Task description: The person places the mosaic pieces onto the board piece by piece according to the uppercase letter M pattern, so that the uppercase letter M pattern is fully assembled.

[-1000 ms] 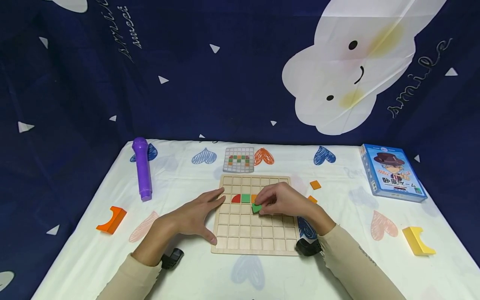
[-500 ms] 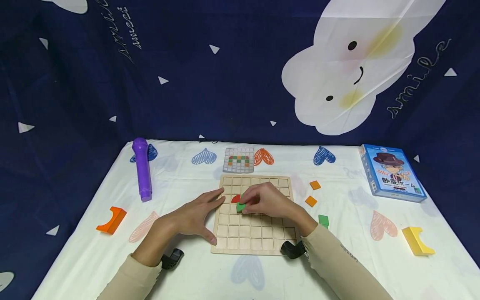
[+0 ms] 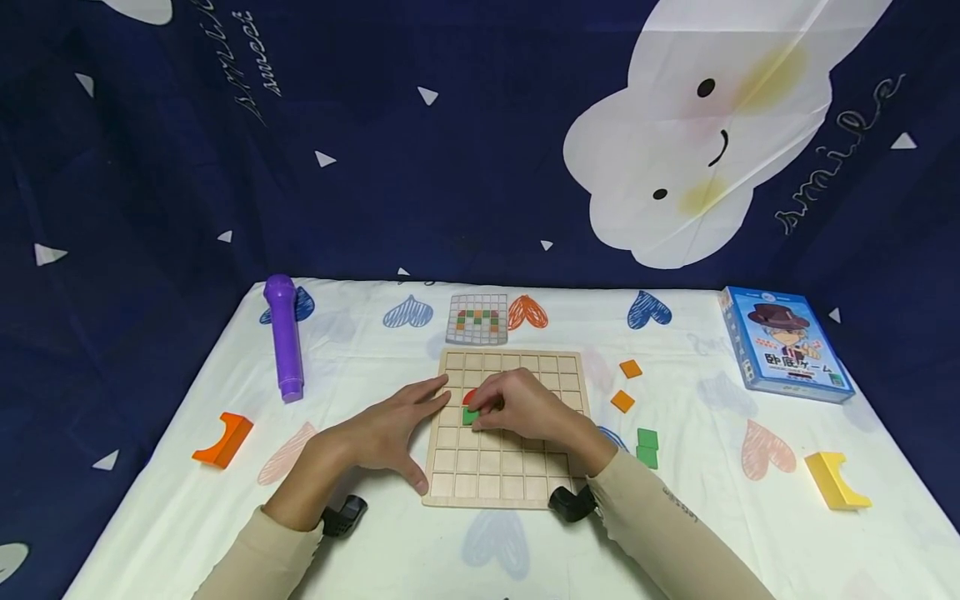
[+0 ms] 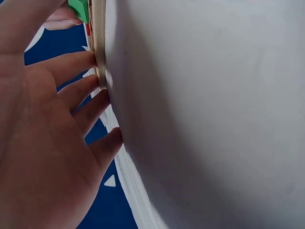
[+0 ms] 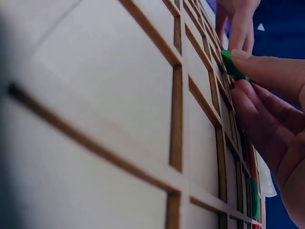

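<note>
My right hand (image 3: 521,404) pinches a green square tile (image 3: 469,416) between thumb and fingers, low over the left part of the wooden grid board (image 3: 512,492). In the right wrist view the green tile (image 5: 231,64) is tilted against the grid. Just behind it a red quarter-round tile (image 3: 469,397) sits in a cell. The right hand hides the cells to its right, though the right wrist view shows another green tile (image 5: 254,198) in the grid. My left hand (image 3: 378,435) rests with spread fingers along the board's left edge.
A pattern card (image 3: 477,320) lies behind the board. Two orange tiles (image 3: 622,402) and two green tiles (image 3: 647,448) lie to the right. Around them are a purple toy microphone (image 3: 285,337), an orange arch block (image 3: 225,441), a yellow arch block (image 3: 836,482) and a blue game box (image 3: 787,346).
My right hand has carried the green tile leftward across the board, to just in front of the red tile. The loose orange and green tiles have come into view. My left hand stays put.
</note>
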Available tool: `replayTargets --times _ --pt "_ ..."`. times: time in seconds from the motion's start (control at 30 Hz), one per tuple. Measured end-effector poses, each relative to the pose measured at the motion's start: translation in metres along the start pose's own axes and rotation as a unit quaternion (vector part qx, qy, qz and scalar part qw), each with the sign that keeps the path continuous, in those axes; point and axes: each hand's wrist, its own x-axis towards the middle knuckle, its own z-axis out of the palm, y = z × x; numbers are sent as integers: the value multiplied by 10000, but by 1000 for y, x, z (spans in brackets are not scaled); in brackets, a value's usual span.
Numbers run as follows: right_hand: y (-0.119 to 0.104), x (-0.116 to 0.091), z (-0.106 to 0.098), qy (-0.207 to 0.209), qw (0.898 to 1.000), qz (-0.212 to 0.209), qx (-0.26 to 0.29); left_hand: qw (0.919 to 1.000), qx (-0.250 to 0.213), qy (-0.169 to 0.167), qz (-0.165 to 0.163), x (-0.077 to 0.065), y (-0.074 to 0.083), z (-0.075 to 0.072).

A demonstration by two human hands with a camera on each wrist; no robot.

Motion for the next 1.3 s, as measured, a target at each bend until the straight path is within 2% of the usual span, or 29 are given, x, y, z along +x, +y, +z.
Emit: replayTargets --times 0.43,0.97,1.1,1.3 --pt "-4 4 1 -20 9998 78 -207 9998 76 103 -133 0 1 1" --pt "-6 6 0 -92 9992 159 -351 9995 179 210 -125 0 1 1" --pt "-6 5 0 -88 9991 67 -405 9994 233 248 -95 1 1 2" --pt "-5 2 -4 -147 9998 59 -120 9993 289 227 -105 1 0 2"
